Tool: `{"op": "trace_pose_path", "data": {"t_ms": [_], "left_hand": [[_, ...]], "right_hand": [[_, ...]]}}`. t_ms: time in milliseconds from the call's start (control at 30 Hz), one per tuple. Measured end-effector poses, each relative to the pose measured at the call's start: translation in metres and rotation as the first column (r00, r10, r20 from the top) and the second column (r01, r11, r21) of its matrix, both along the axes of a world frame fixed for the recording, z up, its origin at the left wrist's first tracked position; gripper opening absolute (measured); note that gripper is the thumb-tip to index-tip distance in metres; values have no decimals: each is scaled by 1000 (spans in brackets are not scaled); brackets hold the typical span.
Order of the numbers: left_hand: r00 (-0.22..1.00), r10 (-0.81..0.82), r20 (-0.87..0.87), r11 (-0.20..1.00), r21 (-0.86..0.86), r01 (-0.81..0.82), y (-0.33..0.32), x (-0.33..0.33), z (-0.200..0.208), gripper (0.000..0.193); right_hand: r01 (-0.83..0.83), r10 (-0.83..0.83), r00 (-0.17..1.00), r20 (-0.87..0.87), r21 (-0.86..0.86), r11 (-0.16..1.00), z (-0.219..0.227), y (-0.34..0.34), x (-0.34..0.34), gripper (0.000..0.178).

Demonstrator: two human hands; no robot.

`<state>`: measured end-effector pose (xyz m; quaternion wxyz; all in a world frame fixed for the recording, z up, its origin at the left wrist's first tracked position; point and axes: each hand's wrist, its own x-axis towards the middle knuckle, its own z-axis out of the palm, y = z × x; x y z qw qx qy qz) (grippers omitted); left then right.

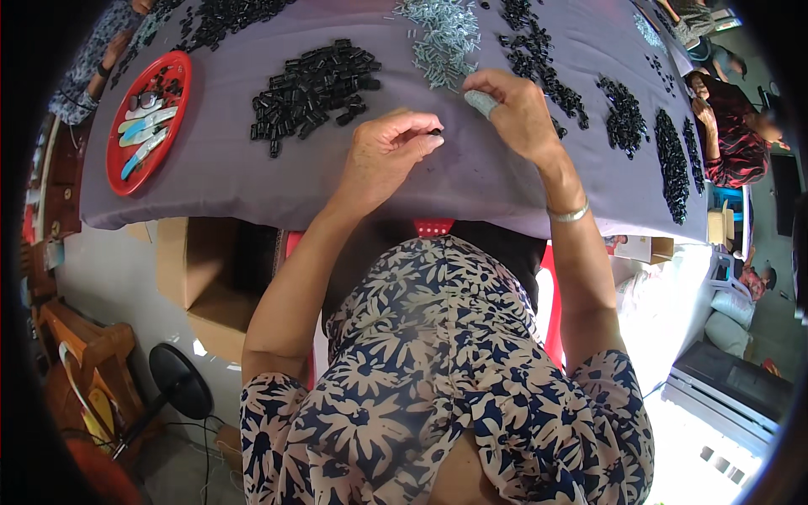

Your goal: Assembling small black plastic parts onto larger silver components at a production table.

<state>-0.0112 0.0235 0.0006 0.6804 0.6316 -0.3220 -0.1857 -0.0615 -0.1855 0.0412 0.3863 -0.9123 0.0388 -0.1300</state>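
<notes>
My left hand (383,157) is over the near part of the table, with thumb and forefinger pinched on a small black cylindrical piece (436,132). To its right, my right hand (520,111) has a grey covering (481,103) on the thumb and a bangle at the wrist. Its fingers are curled together at the near end of a pile of small clear pieces (439,42). Anything between those fingertips is too small to make out. Beyond my left hand lies a heap of black cylindrical pieces (316,88).
A red oval tray (112,160) on the left holds knife-like tools and dark bits. More black pieces (623,118) lie in rows to the right. Other people sit at both sides of the cloth-covered table (244,185). A cardboard box (172,261) stands below its edge.
</notes>
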Motion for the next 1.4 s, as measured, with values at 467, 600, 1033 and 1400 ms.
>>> {"op": "trace_pose_path", "data": {"t_ms": [467,600,1033,1400], "left_hand": [[992,70,100,997,24,-73,-3,-2,0,13],[978,153,144,988,-33,-150,-7,-1,-2,14],[974,135,180,990,11,-139,-6,-1,-3,14],[976,120,182,986,92,-138,-3,-2,4,12]], "right_hand": [[-66,64,998,-23,-84,994,-9,10,-10,12],[-154,174,982,-76,215,964,-7,21,-20,13],[-278,308,940,144,-198,940,21,37,-18,28],[-361,419,897,140,-314,878,29,37,-15,38]]}}
